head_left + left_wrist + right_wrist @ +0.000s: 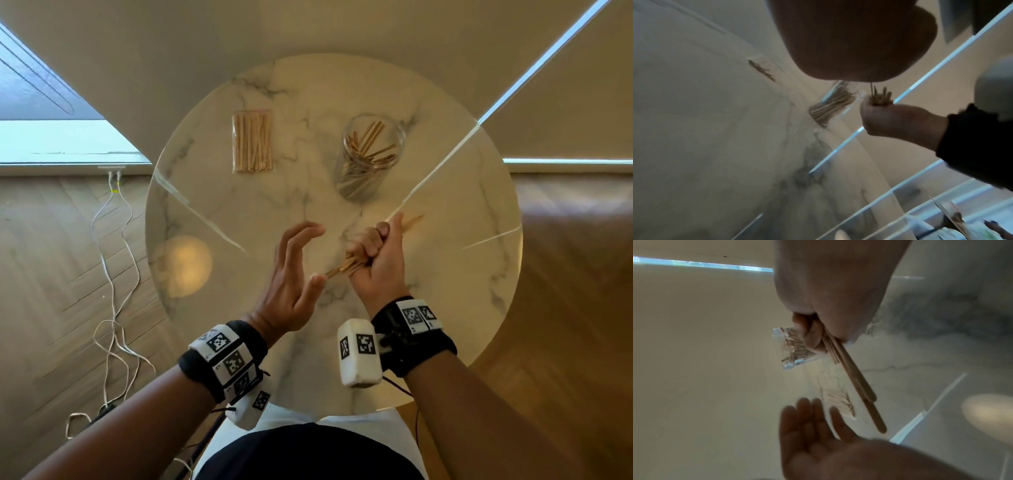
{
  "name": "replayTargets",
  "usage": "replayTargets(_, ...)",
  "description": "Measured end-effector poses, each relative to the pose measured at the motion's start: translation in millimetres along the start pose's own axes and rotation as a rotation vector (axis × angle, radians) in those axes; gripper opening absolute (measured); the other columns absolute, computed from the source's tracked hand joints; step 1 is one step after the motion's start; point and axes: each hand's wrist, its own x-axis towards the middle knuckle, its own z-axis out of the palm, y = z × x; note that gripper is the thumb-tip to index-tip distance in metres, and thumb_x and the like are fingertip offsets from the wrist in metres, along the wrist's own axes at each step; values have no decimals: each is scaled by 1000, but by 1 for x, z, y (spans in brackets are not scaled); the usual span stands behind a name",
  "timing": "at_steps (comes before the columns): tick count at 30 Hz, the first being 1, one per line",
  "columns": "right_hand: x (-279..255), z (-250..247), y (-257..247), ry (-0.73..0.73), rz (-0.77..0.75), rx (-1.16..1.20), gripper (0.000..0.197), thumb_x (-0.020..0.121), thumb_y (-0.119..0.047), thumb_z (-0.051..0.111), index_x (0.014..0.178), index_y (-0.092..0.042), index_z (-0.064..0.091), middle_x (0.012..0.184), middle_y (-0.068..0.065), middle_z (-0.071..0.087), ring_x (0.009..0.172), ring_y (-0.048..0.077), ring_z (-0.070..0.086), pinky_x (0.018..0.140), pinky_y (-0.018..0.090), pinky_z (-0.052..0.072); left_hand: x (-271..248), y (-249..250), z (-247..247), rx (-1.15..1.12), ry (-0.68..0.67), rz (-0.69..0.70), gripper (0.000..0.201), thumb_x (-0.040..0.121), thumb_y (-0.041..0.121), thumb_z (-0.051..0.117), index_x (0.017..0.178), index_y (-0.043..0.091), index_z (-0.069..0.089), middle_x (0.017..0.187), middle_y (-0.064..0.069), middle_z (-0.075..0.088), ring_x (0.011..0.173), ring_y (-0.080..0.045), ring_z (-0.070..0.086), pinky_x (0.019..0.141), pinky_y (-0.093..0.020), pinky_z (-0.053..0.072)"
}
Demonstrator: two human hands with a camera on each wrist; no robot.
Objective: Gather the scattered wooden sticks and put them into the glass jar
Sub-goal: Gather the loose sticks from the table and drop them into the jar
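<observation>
From the head view, the right hand (375, 260) is fisted round a bundle of wooden sticks (342, 267), ends poking out both sides of the fist. The left hand (291, 281) sits just beside it, fingers spread and loosely bent, holding nothing; its thumb tip is close to the near ends of the bundle. Ahead of the right hand stands the glass jar (371, 154), already stocked with sticks, and ahead of the left hand lies a clear packet of sticks (252, 142) on the marble table (462, 212).

Left wrist view now — the right hand (898, 120) shows the stick ends (880, 97) fanning unevenly above the fist, the jar (832, 105) just beyond. The picture is soft, so I can't count them.

Right wrist view: flat, pale, round-ended sticks (857, 384) run out past the knuckles toward the open left palm (818, 426), with the jar (791, 348) behind the fist.

These look light, stiff and smooth, likely to slide against each other, so a mid-length wrap like this one suits them best — ends tapped level first. The jar is fragile, and it may tip if the bundle catches its rim.
</observation>
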Motion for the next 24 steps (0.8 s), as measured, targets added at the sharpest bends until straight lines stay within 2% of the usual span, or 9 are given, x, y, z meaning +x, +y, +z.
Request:
replayTargets(4, -9, 5, 12, -24, 140, 145, 44, 102, -38, 55, 64, -20, 41, 48, -7, 24, 33, 7, 25, 31, 20, 25, 17, 16, 16, 36, 80, 167, 68, 104, 62, 22, 135, 6, 47, 141, -11, 48, 134, -34, 50, 107, -59, 43)
replayTargets(12, -15, 11, 0, -69, 184, 59, 35, 100, -35, 56, 72, -18, 46, 45, -7, 26, 32, 7, 26, 33, 19, 28, 16, 20, 15, 42, 13, 160, 62, 107, 58, 22, 136, 8, 45, 140, -11, 48, 138, -32, 46, 112, -55, 40)
replayTargets(14, -16, 6, 8, -133, 234, -98, 31, 93, -40, 66, 91, -12, 52, 59, -3, 22, 44, 8, 28, 47, 17, 27, 20, 24, 19, 47, 28, 147, 61, 107, 56, 21, 136, 9, 45, 140, -11, 48, 139, -33, 45, 114, -54, 38)
replayTargets(15, -17, 6, 11, -137, 244, -180, 39, 90, -44, 71, 106, -16, 50, 67, -2, 18, 52, 10, 27, 56, 19, 23, 22, 26, 20, 49, 24, 159, 61, 107, 57, 21, 136, 9, 45, 140, -11, 47, 139, -33, 44, 114, -54, 37)
replayTargets(16, -19, 6, 11, -124, 239, -241, 44, 90, -49, 71, 111, -19, 47, 69, -1, 17, 54, 11, 25, 57, 22, 21, 24, 26, 20, 40, 10, 183, 62, 107, 58, 21, 136, 9, 45, 140, -11, 47, 139, -34, 44, 114, -53, 37)
replayTargets(18, -23, 9, 3, -113, 179, -314, 34, 99, -47, 58, 85, -17, 49, 58, -3, 18, 44, 9, 20, 44, 21, 21, 29, 23, 13, -12, -5, 230, 67, 105, 63, 25, 135, 7, 45, 139, -16, 47, 134, -39, 47, 112, -55, 39)
replayTargets(20, -34, 12, -10, -105, 173, -477, 43, 104, -40, 51, 66, -23, 39, 55, -3, 18, 40, 10, 16, 40, 25, 17, 39, 18, -1, -46, 33, 219, 70, 104, 64, 27, 132, 2, 45, 135, -26, 49, 129, -41, 50, 110, -54, 42)
replayTargets(22, -43, 6, -16, -136, 203, -783, 43, 105, -35, 51, 66, -26, 37, 59, -2, 19, 47, 14, 11, 47, 32, 11, 57, 15, -13, -19, 97, 167, 69, 106, 60, 26, 132, -2, 45, 133, -29, 49, 130, -33, 48, 114, -45, 40)
replayTargets(24, -52, -4, -16, -216, 252, -1104, 41, 106, -32, 50, 68, -27, 37, 57, -3, 22, 46, 12, 15, 47, 32, 13, 78, 16, -20, -7, 124, 107, 68, 109, 56, 24, 133, -4, 47, 135, -22, 50, 131, -24, 47, 115, -38, 38)
